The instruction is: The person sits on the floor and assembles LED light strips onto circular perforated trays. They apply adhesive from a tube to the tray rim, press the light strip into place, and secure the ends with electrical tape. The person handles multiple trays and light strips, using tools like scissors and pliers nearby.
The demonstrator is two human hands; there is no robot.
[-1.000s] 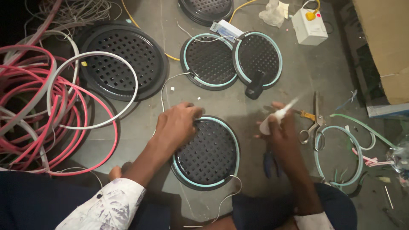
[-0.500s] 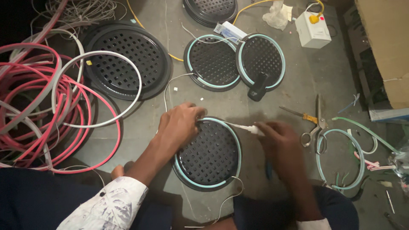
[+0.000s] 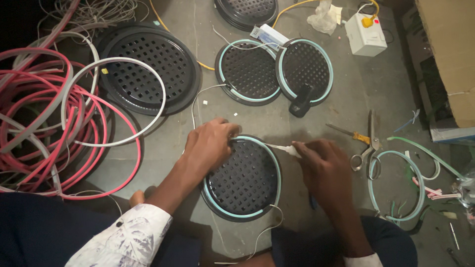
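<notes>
Round black grille [image 3: 242, 180] with pale teal strip in rim lies on floor between person's knees. Left hand [image 3: 210, 143] pressed on upper-left rim, fingers curled over strip. Right hand [image 3: 321, 163] pinches small white tube [image 3: 283, 148], nozzle at upper-right rim. Risk: strip lifts out of groove if left pressure eases; tube squeezed off-line smears mesh. Scissors [image 3: 366, 143] near right wrist, snag hazard

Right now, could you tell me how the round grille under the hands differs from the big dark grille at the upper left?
The round grille under the hands carries a pale teal strip round its rim; the big dark grille has none. The first is smaller, the second clearly wider. The left hand touches the first at its rim, while a loose white loop lies across the second. Both are black, round and perforated, lying flat on the floor.
</notes>
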